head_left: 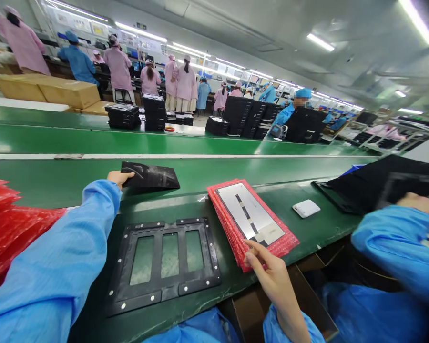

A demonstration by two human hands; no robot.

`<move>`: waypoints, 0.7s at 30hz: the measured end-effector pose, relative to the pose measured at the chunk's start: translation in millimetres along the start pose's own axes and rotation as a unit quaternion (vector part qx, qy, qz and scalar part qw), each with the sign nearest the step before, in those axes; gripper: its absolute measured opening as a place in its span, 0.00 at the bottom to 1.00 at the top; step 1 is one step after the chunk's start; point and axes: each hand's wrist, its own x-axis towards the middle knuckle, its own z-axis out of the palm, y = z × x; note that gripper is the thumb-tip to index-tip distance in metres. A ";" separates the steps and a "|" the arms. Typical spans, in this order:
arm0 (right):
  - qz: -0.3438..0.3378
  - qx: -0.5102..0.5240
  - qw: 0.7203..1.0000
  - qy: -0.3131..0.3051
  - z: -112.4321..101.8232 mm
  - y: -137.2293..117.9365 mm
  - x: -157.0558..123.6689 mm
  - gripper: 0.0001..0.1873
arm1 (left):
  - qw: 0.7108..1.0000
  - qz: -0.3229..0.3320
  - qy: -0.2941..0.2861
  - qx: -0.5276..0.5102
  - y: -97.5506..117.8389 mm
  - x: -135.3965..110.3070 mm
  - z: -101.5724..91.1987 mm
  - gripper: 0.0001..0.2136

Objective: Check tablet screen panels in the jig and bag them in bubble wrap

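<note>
My left hand (118,177) reaches out over the green belt and grips the near left edge of a flat black panel (150,176) lying on it. My right hand (268,271) rests at the near corner of a stack of red bubble-wrap sheets (289,242); its fingers pinch the corner of a grey metal plate (248,213) on top of the stack. A black fixture frame (162,259) with three windows lies on the bench between my arms.
A small white block (306,208) lies right of the stack. More red bubble wrap (7,214) piles up at far left. A co-worker's blue sleeve (393,238) and black trays (372,183) fill the right. Black tray stacks (123,116), cardboard boxes (57,90) and several workers stand beyond the belt.
</note>
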 end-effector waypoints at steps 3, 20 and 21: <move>0.005 -0.178 0.980 0.088 -14.4 14.3 10.4 0.19 | 0.991 -0.037 0.101 0.077 3.2 -2.1 -8.9 0.25; 0.253 -0.283 0.923 0.064 -75.7 68.7 87.0 0.33 | 0.989 -0.007 -0.073 0.131 -18.2 -184.7 7.5 0.16; 0.246 -0.251 0.933 0.073 -78.9 72.2 88.1 0.30 | 0.989 -0.017 -0.071 0.130 -17.4 -188.8 5.9 0.16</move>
